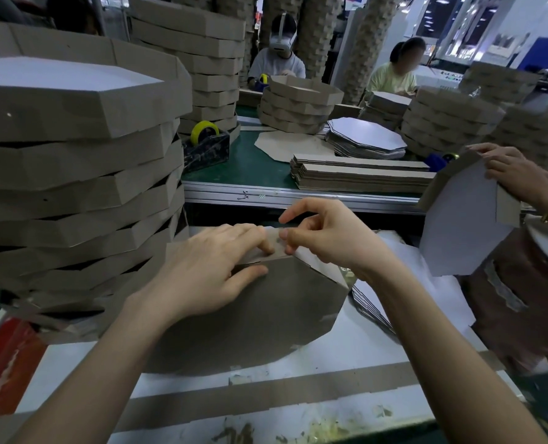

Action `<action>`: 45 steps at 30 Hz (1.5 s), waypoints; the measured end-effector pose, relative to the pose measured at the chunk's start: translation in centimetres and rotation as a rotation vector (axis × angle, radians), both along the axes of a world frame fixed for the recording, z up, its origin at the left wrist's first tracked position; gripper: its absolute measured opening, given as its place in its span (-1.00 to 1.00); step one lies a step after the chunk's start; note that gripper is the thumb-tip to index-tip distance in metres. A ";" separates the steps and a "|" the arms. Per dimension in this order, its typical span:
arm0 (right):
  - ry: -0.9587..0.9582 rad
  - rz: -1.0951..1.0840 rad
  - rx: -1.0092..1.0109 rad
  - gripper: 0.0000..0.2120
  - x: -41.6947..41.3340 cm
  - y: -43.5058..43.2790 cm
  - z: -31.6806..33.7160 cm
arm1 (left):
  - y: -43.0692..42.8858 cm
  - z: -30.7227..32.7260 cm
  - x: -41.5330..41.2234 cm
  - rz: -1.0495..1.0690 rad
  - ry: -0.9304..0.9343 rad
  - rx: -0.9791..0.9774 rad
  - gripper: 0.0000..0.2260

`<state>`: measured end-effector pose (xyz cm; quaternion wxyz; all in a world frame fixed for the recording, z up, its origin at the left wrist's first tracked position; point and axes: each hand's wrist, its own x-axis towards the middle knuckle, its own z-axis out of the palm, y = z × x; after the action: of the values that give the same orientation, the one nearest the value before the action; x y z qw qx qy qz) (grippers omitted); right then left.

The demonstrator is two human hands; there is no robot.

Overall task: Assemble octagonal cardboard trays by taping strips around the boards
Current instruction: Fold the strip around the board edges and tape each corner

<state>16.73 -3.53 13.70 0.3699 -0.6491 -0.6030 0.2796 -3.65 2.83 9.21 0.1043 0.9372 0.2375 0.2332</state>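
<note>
No legible txt anywhere; marks on conveyor rail (243, 196) too small to read.

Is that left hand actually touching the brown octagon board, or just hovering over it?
Touching. The head view shows the left hand lying on the octagonal board, thumb flat against its brown face, fingers over its top edge.

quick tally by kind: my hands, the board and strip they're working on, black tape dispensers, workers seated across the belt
hands: 2, left hand and right hand
octagonal board: 1
strip on its edge: 1
black tape dispenser: 1
seated workers: 2
total: 7
</note>
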 end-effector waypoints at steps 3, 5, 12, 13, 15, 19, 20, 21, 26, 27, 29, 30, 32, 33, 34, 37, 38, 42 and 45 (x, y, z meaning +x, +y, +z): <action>-0.069 -0.054 0.013 -0.87 -0.2 0.2 -0.2 | 0.0 0.0 0.0 -0.018 -0.007 0.007 -0.83; -0.149 -0.075 0.012 -0.85 -0.3 0.4 -0.4 | 0.0 0.0 0.0 -0.029 -0.015 0.008 -0.85; -0.323 -0.059 -0.001 -0.79 -0.1 0.7 -0.3 | 0.2 0.0 0.0 -0.026 -0.014 0.017 -0.82; -0.342 -0.057 -0.007 -0.77 0.0 0.7 -0.3 | 0.3 0.0 0.0 -0.025 -0.009 0.010 -0.80; -0.369 -0.052 -0.023 -0.72 0.2 0.9 -0.4 | 0.3 0.0 0.1 -0.029 -0.004 0.002 -0.79; -0.397 -0.026 -0.055 -0.68 0.5 1.0 -0.6 | 0.2 0.2 0.4 -0.044 -0.009 0.012 -0.83; -0.411 -0.022 -0.059 -0.70 0.6 1.0 -0.6 | 0.2 0.2 0.5 -0.044 -0.007 0.018 -0.83; -0.425 -0.020 -0.061 -0.72 0.7 1.0 -0.6 | 0.1 0.2 0.6 -0.043 -0.003 0.024 -0.83; -0.449 -0.014 -0.066 -0.77 1.0 0.9 -0.5 | 0.1 0.2 0.8 -0.044 0.000 0.039 -0.84; -0.441 -0.014 -0.066 -0.77 1.1 0.8 -0.5 | 0.1 0.2 0.8 -0.045 0.004 0.039 -0.84; -0.423 -0.007 -0.067 -0.78 1.4 0.8 -0.7 | 0.1 0.1 0.9 -0.047 0.012 0.042 -0.85; -0.410 -0.002 -0.063 -0.78 1.5 0.8 -0.9 | 0.1 0.1 1.0 -0.048 0.015 0.043 -0.85; -0.385 0.000 -0.038 -0.78 1.8 0.8 -1.4 | 0.3 0.1 1.0 -0.047 0.020 0.037 -0.85; -0.376 -0.004 -0.022 -0.78 1.9 0.8 -1.7 | 0.4 0.1 0.9 -0.047 0.022 0.030 -0.86; -0.362 -0.004 -0.011 -0.79 2.1 0.9 -2.0 | 0.6 0.0 0.8 -0.050 0.023 0.023 -0.86; -0.206 0.069 -0.039 -0.78 2.4 1.2 -2.9 | 0.9 0.0 0.7 -0.057 0.031 0.004 -0.84; -0.094 0.116 -0.076 -0.76 2.5 1.3 -3.1 | 0.9 0.0 0.7 -0.055 0.043 -0.003 -0.80; 0.251 0.227 -0.265 -0.79 3.4 1.5 -3.9 | 1.2 0.2 0.2 -0.073 0.099 -0.050 -0.67; 0.406 0.296 -0.365 -0.85 4.2 1.8 -3.8 | 1.1 0.4 -0.1 -0.099 0.107 -0.052 -0.66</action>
<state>20.89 -1.73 9.86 0.3155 -0.5408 -0.5447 0.5580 -3.72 3.88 9.56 0.1270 0.9559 0.2019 0.1713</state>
